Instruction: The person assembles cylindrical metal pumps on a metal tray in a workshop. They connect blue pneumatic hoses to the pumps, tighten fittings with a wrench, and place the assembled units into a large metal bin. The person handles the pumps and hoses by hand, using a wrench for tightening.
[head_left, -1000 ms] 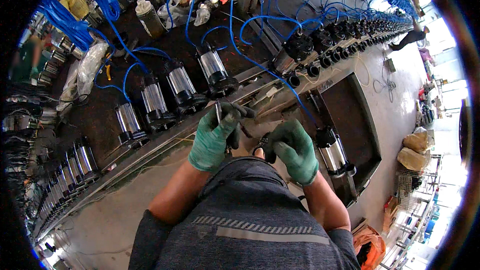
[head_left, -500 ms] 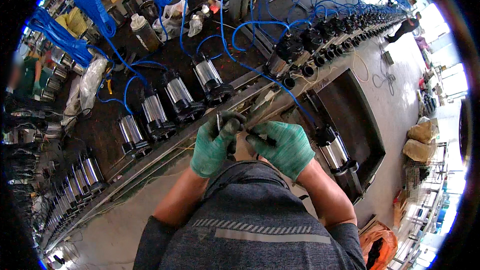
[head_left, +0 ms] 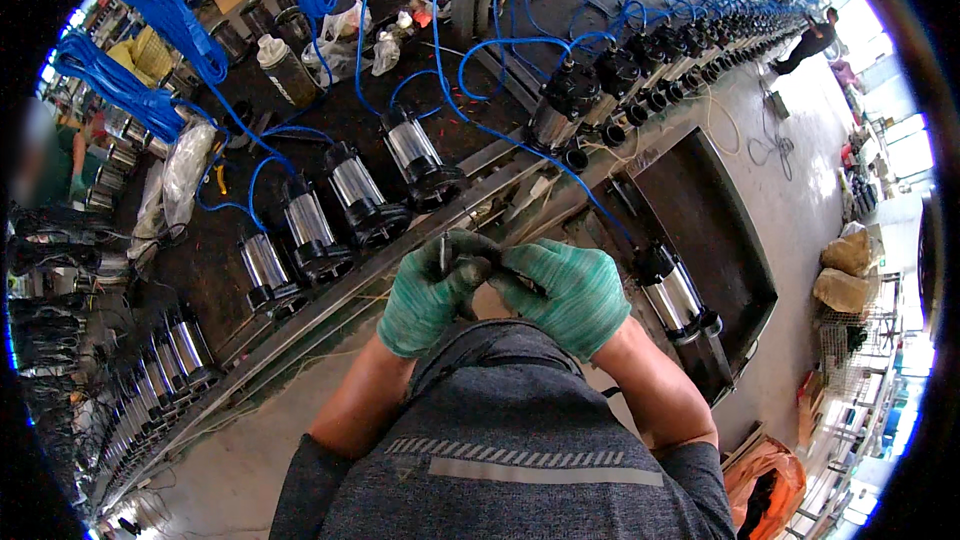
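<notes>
My left hand [head_left: 425, 292] and my right hand [head_left: 568, 292], both in green work gloves with dark fingertips, meet in front of my chest. The left one's fingers are curled, with a short, shiny metal piece [head_left: 445, 252] showing among them, too small to name. Pinched fingers on the right meet the left fingertips; whatever lies between them is hidden. Just right of the hands, a steel-cased submersible pump [head_left: 672, 292] with black ends and a blue cable lies by a black metal tray [head_left: 735, 240]. Three similar pumps, including a nearby one [head_left: 418, 155], stand on the dark bench beyond.
The bench's metal edge [head_left: 330, 305] runs diagonally before me. Blue cable coils [head_left: 170, 15] hang above it. A long row of pumps [head_left: 640, 65] recedes to the far right, where another person [head_left: 810, 43] stands. A grey bottle [head_left: 287, 70] and plastic bags [head_left: 185, 175] sit on the bench.
My right hand has come slightly left, closing the gap so the fingertips of both hands now meet. The view has shifted a little; the pumps stay put.
</notes>
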A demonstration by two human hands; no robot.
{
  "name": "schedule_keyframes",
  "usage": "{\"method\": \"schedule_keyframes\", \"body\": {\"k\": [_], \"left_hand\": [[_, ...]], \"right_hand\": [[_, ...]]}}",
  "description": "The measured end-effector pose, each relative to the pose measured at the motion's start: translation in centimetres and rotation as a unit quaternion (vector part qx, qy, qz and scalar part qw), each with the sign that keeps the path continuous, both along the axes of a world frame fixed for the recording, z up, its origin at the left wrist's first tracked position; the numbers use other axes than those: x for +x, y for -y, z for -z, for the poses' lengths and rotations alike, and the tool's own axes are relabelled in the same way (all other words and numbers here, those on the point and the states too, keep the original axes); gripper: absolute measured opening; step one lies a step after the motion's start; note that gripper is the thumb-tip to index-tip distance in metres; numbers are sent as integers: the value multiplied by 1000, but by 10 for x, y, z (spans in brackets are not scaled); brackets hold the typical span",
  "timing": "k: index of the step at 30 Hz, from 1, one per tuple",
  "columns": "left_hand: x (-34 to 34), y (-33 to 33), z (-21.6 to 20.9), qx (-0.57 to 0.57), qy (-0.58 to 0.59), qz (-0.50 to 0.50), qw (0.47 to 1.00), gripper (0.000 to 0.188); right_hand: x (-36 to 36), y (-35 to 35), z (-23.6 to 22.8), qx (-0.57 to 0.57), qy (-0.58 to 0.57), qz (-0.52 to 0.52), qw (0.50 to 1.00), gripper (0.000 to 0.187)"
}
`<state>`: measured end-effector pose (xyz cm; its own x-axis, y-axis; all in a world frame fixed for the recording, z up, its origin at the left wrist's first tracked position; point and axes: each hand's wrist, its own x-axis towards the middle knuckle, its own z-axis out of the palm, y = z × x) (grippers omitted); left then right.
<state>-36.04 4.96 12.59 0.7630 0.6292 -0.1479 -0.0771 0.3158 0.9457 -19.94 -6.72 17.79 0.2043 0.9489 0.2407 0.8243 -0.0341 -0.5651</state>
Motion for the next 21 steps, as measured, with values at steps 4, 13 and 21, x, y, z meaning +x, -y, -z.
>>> {"method": "schedule_keyframes", "body": {"k": [4, 13, 21], "left_hand": [[2, 0, 1, 33, 13, 2, 999, 39], [-4, -8, 8, -22, 5, 5, 1000, 34], [-2, -8, 19, -64, 66, -34, 995, 39]], "right_hand": [[2, 1, 4, 4, 2, -9, 1000, 25], [1, -2, 3, -6, -23, -13, 1000, 27], [-2, -5, 5, -3, -58, -27, 998, 26]]}}
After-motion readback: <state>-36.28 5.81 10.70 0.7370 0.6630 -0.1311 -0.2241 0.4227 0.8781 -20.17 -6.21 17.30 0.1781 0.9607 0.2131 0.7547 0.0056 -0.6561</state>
